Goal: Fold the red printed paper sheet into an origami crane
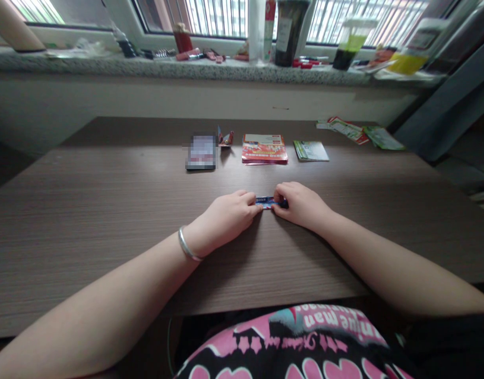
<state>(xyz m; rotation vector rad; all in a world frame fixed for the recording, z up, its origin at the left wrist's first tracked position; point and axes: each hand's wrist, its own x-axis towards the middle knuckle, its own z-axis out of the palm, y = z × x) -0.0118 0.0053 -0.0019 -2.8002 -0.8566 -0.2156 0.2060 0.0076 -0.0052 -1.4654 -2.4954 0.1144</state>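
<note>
A small folded blue piece of paper lies on the brown wooden table, pinched from both sides. My left hand, with a silver bangle on the wrist, has its fingers curled and pressed on the paper's left end. My right hand is closed on its right end. Most of the paper is hidden under my fingertips.
Farther back on the table lie a dark phone, a small folded paper shape, a red leaflet stack, a green leaflet stack and more leaflets at the right. Bottles and clutter line the windowsill.
</note>
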